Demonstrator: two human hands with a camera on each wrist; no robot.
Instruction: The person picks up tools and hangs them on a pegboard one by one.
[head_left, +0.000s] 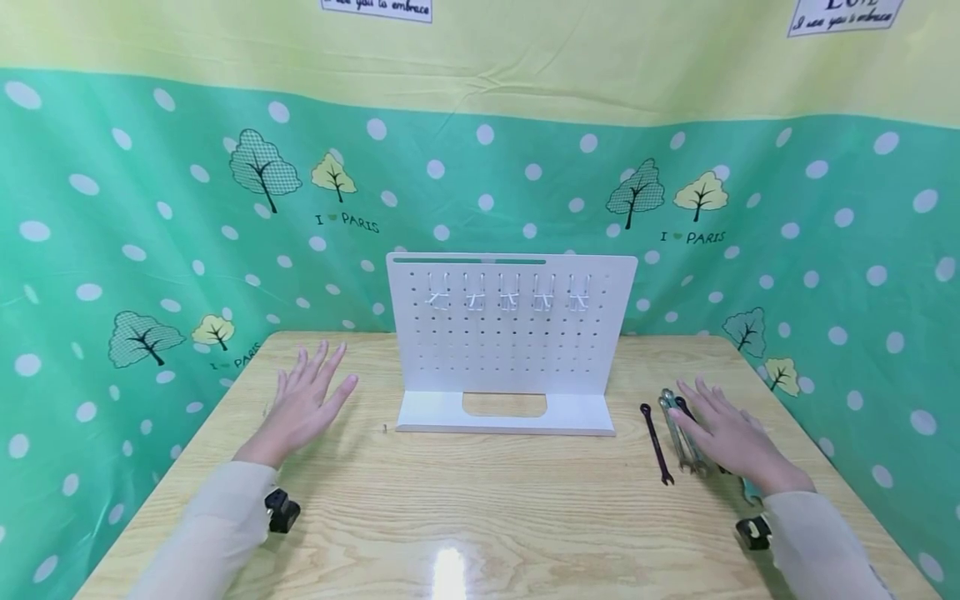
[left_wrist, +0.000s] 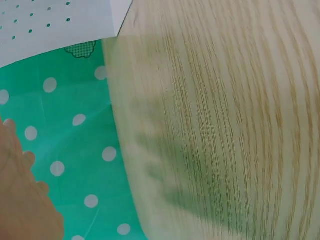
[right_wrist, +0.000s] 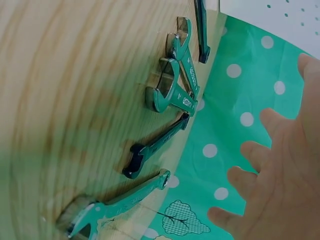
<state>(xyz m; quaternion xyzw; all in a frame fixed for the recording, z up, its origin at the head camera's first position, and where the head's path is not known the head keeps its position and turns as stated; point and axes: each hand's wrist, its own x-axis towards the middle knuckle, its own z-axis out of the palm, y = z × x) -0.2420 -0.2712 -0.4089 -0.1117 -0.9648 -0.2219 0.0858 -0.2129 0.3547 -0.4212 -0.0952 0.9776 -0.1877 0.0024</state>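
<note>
My left hand (head_left: 300, 408) hovers over the left part of the table, fingers spread and holding nothing. On the other side my right hand (head_left: 731, 432) is held with straight fingers above several wrenches, apart from them in the right wrist view. A dark wrench (head_left: 657, 444) lies nearest the middle. Two silver wrenches (right_wrist: 172, 92) lie close together beside it, then another dark wrench (right_wrist: 155, 145) and a larger silver wrench (right_wrist: 125, 202). From the head view, my right hand partly covers these. Between my hands, at the back, stands a white pegboard (head_left: 506, 342) with several hooks (head_left: 509, 293).
The pegboard stands on a white base (head_left: 431, 414) with a cutout. A tiny upright object (head_left: 385, 428) is left of it on the wooden table (head_left: 480, 500). Behind hangs a green dotted cloth (head_left: 480, 175). Each wrist wears a black camera (head_left: 282, 510).
</note>
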